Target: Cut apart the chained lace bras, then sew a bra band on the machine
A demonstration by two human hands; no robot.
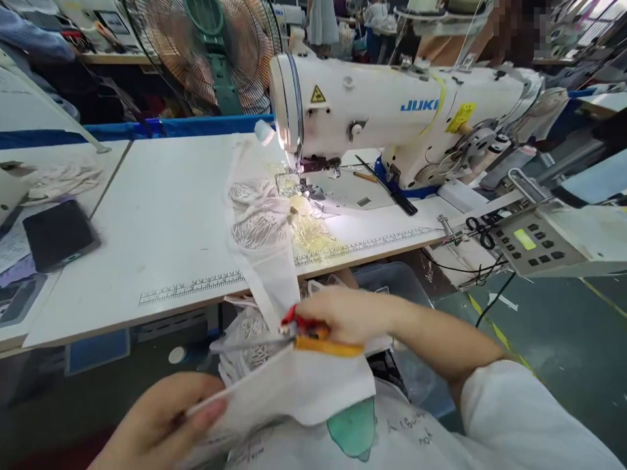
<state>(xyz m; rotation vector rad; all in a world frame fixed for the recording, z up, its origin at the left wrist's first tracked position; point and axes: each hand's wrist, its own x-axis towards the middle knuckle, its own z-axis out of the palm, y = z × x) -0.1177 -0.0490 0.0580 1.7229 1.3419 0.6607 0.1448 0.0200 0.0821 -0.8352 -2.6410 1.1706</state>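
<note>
My right hand [343, 313] is closed round a pair of scissors [328, 346] with red and orange handles. Their blades point left and lie along the upper edge of a white piece of fabric [313, 382]. Between the thumb and fingers of my left hand [166, 411], the left end of that fabric is pinched. Behind the blades hangs more white fabric with lace-like mesh [247, 329]. A white strip with gathered mesh parts [259, 228] runs from the table down to the scissors. A green patch [353, 427] shows below the fabric on my lap.
A white JUKI sewing machine [362, 104] stands on the white table [171, 215], which has a printed ruler along its front edge. Black tweezers [392, 189] lie by the machine. A control panel [533, 238] is at right, a dark phone [61, 235] at left, a fan [210, 52] behind.
</note>
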